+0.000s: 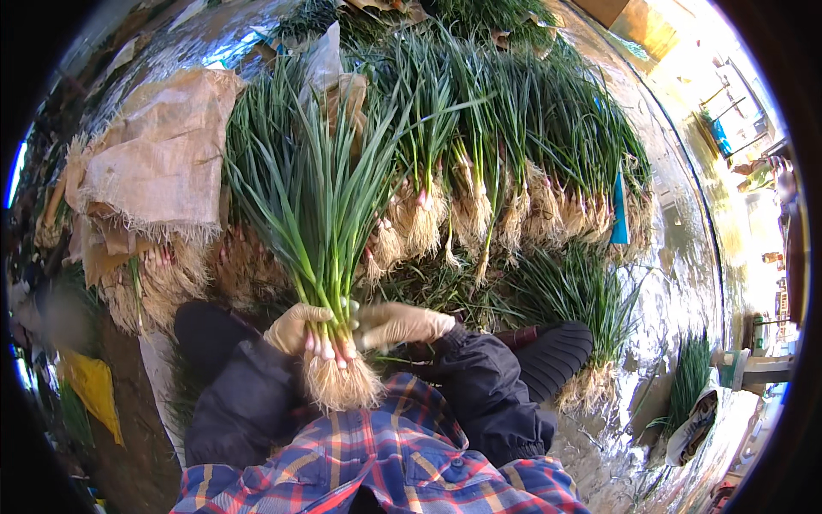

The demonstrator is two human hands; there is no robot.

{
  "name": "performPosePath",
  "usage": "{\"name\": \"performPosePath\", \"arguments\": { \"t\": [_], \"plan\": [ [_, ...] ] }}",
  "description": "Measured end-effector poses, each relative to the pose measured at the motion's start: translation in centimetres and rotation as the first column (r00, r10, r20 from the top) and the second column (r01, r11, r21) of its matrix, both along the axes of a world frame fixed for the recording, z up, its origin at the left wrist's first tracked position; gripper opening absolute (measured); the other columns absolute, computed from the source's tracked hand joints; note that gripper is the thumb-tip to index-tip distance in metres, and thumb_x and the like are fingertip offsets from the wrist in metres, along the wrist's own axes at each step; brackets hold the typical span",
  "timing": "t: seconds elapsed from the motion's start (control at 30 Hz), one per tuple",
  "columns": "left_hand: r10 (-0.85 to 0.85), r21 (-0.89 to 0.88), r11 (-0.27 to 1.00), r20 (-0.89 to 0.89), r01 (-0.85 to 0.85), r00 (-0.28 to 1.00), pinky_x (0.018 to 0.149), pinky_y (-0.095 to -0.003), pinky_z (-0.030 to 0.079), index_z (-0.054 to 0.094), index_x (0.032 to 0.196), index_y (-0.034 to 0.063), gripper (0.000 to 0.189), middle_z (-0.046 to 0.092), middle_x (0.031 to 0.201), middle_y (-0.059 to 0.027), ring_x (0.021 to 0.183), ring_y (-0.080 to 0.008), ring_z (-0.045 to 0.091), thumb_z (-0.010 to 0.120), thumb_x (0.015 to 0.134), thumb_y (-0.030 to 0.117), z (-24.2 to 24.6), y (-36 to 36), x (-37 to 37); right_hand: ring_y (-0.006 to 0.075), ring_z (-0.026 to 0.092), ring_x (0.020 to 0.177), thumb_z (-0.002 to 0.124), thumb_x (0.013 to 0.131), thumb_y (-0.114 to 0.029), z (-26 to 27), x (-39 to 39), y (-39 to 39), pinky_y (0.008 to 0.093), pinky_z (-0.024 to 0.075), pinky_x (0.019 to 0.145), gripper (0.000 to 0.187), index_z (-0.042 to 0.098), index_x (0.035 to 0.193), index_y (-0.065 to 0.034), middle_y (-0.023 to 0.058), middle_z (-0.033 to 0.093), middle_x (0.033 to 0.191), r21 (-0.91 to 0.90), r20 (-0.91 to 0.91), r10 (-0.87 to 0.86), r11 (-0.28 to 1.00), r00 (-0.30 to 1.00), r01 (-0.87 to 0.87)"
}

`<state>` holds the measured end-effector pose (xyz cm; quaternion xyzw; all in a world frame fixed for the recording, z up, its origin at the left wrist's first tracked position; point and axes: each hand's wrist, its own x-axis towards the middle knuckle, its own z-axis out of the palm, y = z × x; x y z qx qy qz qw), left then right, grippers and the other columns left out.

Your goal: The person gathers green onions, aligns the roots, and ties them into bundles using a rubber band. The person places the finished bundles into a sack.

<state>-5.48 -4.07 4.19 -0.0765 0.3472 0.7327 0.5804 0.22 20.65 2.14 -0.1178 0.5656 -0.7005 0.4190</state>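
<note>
My left hand [298,326], in a pale glove, grips a bunch of green garlic [331,257] just above its pinkish-white bulbs. The bunch points leaves away from me, and its pale roots hang near my checked shirt. At the bunch's right side is my right hand [398,323], gloved too and slightly blurred, its fingers by the stems; whether it grips them is unclear. Beyond lies a long heap of more green garlic [533,122], roots towards me.
Brown woven sacking [160,154] covers part of the heap at left. Another green garlic bunch [591,321] lies right of my shoe [555,360]. Loose leaves [449,283] litter the ground before me. A blue strip [619,215] stands against the heap, and wet ground [681,257] stretches along the right.
</note>
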Motion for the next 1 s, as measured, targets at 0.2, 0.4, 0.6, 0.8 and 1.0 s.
{"name": "performPosePath", "arguments": {
  "t": [0.2,0.4,0.6,0.8,1.0],
  "plan": [
    [-0.029,0.103,0.995,0.142,0.014,0.989,0.057,-0.0582,0.055,0.042,0.126,-0.0036,0.049,0.062,0.100,-0.0194,0.079,-0.0482,0.063,0.054,0.081,0.012,1.0,-1.7,0.2,0.0051,0.050,0.058,0.058,0.093,-0.020,-0.7,-2.0,-0.9,0.0178,0.0396,0.049,0.018,0.061,0.103,-0.0049,-0.0035,0.057,0.073,-0.451,0.746,-0.311,0.415,0.589,0.790],
    [0.104,0.419,0.896,0.118,-0.145,0.988,0.066,-0.0541,0.057,0.036,0.137,0.0011,0.062,0.060,0.114,-0.0159,0.089,-0.0319,0.062,0.056,0.078,0.009,6.0,-2.2,-1.6,0.0117,0.055,0.070,0.060,0.092,-0.021,-0.5,-6.8,4.1,0.0256,0.0472,0.064,0.031,0.055,0.117,-0.0049,0.0034,0.060,0.084,0.079,-0.378,-0.915,0.123,0.144,0.989],
    [0.309,0.426,0.874,-0.118,-0.233,0.944,0.073,-0.0440,0.057,0.020,0.144,0.0038,0.079,0.061,0.104,-0.0089,0.084,-0.0214,0.061,0.063,0.079,0.015,5.8,3.3,-7.7,0.0202,0.056,0.080,0.067,0.082,-0.020,-1.4,-10.2,5.1,0.0384,0.0465,0.067,0.021,0.055,0.093,-0.0060,0.0096,0.055,0.086,0.518,-0.817,-0.341,-0.077,0.466,0.852],
    [0.271,0.125,0.958,-0.084,-0.260,0.959,0.082,-0.0416,0.055,0.055,0.113,0.0006,0.032,0.063,0.100,-0.0115,0.092,-0.0239,0.062,0.060,0.082,0.007,2.0,8.5,-6.6,0.0082,0.055,0.062,0.054,0.092,-0.015,-0.5,-3.4,2.5,0.0257,0.0501,0.056,0.015,0.059,0.100,-0.0023,0.0053,0.063,0.084,0.323,-0.787,-0.507,0.145,0.350,0.935],
    [-0.024,0.129,0.990,-0.215,0.053,0.976,0.083,-0.0442,0.051,0.048,0.113,-0.0152,0.045,0.059,0.104,-0.0343,0.087,-0.0463,0.063,0.049,0.085,0.019,0.5,8.1,-5.9,0.0123,0.060,0.094,0.059,0.092,-0.016,0.2,1.8,0.3,0.0231,0.0462,0.085,0.030,0.059,0.119,-0.0035,0.0052,0.065,0.106,0.146,-0.210,-0.764,0.592,0.610,0.792]
  ]
}}
